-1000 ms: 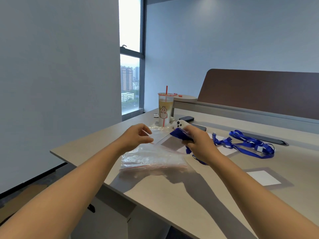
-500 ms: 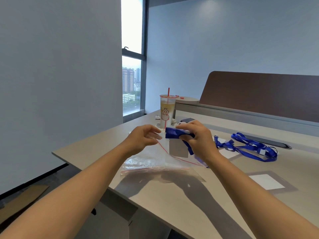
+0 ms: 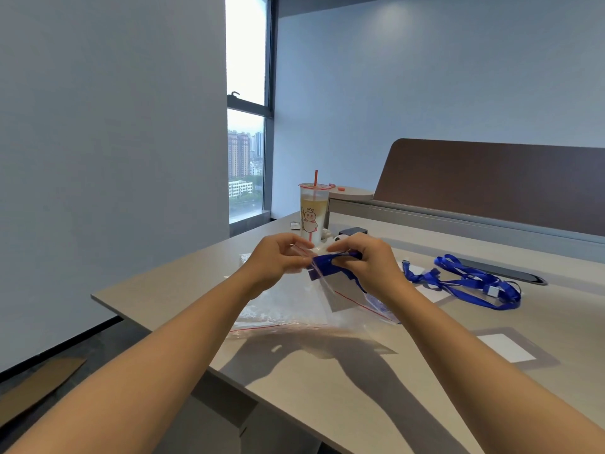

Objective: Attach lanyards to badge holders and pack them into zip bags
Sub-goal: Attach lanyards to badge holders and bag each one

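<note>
Both hands now raised and closer together than a second back, bag mouth lifted off desk. Desk [image 3: 343, 404] under everything, edge toward viewer. Bag stack [image 3: 278, 319] lying flat below hands, red zip line along near edge. Loose lanyards [image 3: 471, 283] heaped well to right, apart from hands. White card [image 3: 505, 347] on desk at near right. Cup [image 3: 313, 213] upright behind hands.

Bag [image 3: 352, 298] held up between hands, hanging down and right, mouth at top near fingers. Left hand [image 3: 276, 263] pinching bag lip, thumb and forefinger closed on plastic, other fingers curled. Right hand [image 3: 368, 265] gripping folded lanyard [image 3: 330, 259], fingers curled round blue bundle. Badge [image 3: 340, 291] grey, showing through plastic below bundle, seemingly part inside already.

Key relation: bundle sits just right of pinched lip, touching or nearly so, long axis roughly level, pointing left toward left fingers. Right hand carries load; left only holds mouth apart. Likely next: push bundle down past lip. Risk: strap snagging on zip.
</note>
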`<action>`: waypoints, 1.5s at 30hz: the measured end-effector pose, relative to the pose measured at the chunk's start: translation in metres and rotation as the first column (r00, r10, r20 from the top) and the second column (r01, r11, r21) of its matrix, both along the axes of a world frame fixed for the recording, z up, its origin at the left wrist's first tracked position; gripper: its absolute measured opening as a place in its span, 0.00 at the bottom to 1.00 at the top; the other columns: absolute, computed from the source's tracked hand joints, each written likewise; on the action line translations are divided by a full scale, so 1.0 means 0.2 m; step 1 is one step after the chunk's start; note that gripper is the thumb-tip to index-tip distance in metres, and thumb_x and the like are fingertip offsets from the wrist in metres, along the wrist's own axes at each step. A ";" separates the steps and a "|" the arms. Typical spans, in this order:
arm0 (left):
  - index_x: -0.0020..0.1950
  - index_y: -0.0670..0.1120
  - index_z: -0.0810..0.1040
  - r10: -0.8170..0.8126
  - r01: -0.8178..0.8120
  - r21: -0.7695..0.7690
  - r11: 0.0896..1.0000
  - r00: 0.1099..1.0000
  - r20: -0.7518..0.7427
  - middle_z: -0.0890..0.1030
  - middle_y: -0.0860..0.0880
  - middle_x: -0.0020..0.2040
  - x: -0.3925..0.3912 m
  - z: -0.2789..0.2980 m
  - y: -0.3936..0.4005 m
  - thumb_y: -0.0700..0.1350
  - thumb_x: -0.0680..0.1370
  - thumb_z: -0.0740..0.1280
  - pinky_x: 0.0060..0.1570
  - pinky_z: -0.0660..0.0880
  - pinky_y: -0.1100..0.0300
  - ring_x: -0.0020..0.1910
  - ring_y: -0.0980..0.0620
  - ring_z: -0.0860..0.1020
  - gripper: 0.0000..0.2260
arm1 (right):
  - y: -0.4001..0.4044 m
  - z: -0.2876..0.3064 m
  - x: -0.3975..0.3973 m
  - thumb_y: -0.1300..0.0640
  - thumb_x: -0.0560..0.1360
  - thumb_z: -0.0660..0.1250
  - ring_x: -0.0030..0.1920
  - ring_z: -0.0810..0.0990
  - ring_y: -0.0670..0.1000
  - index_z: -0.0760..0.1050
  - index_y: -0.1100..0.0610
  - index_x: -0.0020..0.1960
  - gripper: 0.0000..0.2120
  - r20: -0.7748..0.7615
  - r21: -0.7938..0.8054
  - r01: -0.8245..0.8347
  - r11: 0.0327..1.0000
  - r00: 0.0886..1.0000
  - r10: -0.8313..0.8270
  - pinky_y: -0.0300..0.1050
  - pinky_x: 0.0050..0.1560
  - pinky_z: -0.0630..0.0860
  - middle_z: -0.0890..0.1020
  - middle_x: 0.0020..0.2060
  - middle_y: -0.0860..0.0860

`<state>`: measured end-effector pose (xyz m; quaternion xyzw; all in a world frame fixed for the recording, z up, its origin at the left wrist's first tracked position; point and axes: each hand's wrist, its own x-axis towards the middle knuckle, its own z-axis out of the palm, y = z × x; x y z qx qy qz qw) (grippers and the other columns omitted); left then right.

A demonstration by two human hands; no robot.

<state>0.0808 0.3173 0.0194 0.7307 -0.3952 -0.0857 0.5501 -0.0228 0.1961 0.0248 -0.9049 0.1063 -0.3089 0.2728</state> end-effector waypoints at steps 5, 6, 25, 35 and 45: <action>0.49 0.41 0.74 -0.011 0.010 -0.018 1.000 0.998 -0.055 0.78 0.44 0.47 0.00 0.01 -0.02 0.35 0.75 0.64 0.39 0.78 0.63 0.47 0.47 0.78 0.05 | 0.00 -0.01 0.02 0.61 0.72 0.68 0.49 0.73 0.49 0.67 0.55 0.51 0.11 0.056 0.209 0.011 0.978 0.998 -0.024 0.32 0.38 0.73 0.76 0.53 0.56; 0.49 0.41 0.74 -0.003 0.001 -0.027 1.000 0.998 -0.062 0.78 0.44 0.47 -0.01 0.01 -0.03 0.35 0.75 0.64 0.39 0.78 0.63 0.47 0.47 0.78 0.05 | -0.01 -0.01 0.02 0.61 0.72 0.68 0.49 0.74 0.49 0.68 0.56 0.50 0.10 0.064 0.232 0.016 0.973 0.997 -0.032 0.33 0.39 0.74 0.77 0.52 0.56; 0.48 0.39 0.73 0.070 -0.134 -0.241 0.961 0.964 -0.255 0.78 0.43 0.49 0.03 0.06 0.00 0.37 0.76 0.62 0.39 0.77 0.61 0.43 0.47 0.78 0.03 | -0.02 -0.04 0.02 0.59 0.72 0.68 0.51 0.75 0.51 0.73 0.59 0.58 0.16 -0.125 -0.086 0.047 0.995 0.990 -0.058 0.45 0.55 0.73 0.79 0.55 0.57; 0.48 0.40 0.74 0.111 -0.146 -0.255 0.956 0.983 -0.144 0.79 0.40 0.52 0.06 0.18 0.04 0.38 0.77 0.61 0.44 0.76 0.61 0.44 0.45 0.78 0.03 | -0.02 0.09 0.02 0.58 0.74 0.65 0.56 0.76 0.55 0.73 0.59 0.58 0.14 -0.042 -0.146 0.086 0.986 0.995 -0.093 0.57 0.63 0.70 0.81 0.53 0.57; 0.49 0.41 0.74 0.118 -0.173 -0.394 0.903 0.980 -0.160 0.78 0.45 0.48 0.10 0.34 0.05 0.39 0.77 0.61 0.37 0.77 0.64 0.38 0.51 0.79 0.04 | -0.07 0.24 0.04 0.53 0.72 0.67 0.59 0.69 0.51 0.79 0.57 0.50 0.10 -0.018 -0.189 0.192 0.963 0.980 -0.199 0.48 0.59 0.61 0.74 0.57 0.51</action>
